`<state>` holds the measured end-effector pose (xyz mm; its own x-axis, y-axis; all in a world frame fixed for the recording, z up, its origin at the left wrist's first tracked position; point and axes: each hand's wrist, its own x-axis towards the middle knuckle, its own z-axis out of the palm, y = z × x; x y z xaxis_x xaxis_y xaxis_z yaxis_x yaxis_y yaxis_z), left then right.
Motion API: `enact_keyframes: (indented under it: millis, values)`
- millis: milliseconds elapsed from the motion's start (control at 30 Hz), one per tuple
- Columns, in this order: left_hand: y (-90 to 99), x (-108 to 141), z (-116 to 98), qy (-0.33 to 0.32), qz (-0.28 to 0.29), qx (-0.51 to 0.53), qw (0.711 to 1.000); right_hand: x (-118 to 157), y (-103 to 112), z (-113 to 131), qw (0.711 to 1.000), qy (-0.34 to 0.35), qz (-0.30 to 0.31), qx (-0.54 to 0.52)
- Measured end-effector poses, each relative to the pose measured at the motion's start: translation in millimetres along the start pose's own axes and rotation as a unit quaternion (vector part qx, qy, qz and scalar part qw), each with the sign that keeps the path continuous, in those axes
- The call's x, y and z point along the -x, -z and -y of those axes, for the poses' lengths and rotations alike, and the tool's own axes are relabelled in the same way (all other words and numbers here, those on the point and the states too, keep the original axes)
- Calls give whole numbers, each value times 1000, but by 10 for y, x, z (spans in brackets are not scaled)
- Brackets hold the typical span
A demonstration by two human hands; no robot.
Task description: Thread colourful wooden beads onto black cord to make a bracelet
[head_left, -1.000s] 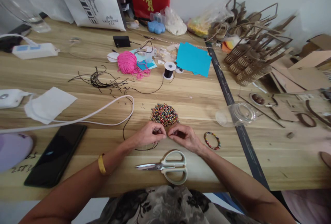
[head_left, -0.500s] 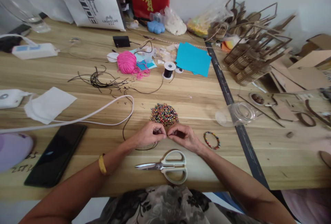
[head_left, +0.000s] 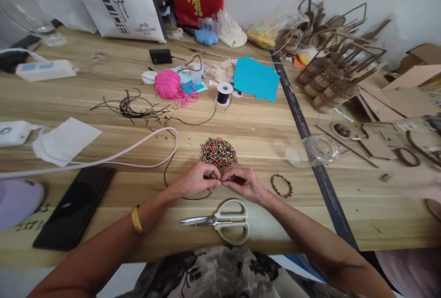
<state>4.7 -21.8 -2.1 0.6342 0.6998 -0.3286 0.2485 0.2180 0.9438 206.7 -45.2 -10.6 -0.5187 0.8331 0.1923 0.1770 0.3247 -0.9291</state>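
Note:
My left hand [head_left: 198, 179] is closed in a pinch on a thin black cord [head_left: 166, 171], which loops across the table and passes under that hand. Against its fingertips are those of my right hand [head_left: 245, 182], pinched on a tiny bead, mostly hidden. Just beyond both hands lies a pile of multicoloured beads [head_left: 218, 152]. A finished-looking bead bracelet [head_left: 281, 186] rests to the right of my right wrist. Closer to me, scissors [head_left: 231, 217] with pale handles lie below the hands, blades pointing left.
Farther back stand a spool of black cord [head_left: 224, 94], pink yarn [head_left: 167, 84], blue sheets [head_left: 257, 79] and a tangle of cut black cords [head_left: 131, 107]. On the left are a phone [head_left: 74, 208] and white cable [head_left: 138, 145]. Clear tape-like rolls [head_left: 322, 149] and brown baskets [head_left: 327, 80] sit right.
My fingertips have come closer together, now touching around the tiny bead. The pile, scissors and bracelet stay in place; the view has shifted slightly.

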Motion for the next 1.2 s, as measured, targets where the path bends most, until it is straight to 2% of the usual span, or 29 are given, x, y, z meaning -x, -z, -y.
enact_keyframes:
  millis: [200,467,1200]
  values:
    - [-9,2,-12,-15,-1,-25,1000,30,-20,-19,999,-32,-23,4]
    - [-2,5,-16,-17,-2,-32,999,34,-8,-59,1000,-6,-13,24]
    - [26,17,-19,3,14,-20,1000,28,9,-2,998,1,10,62]
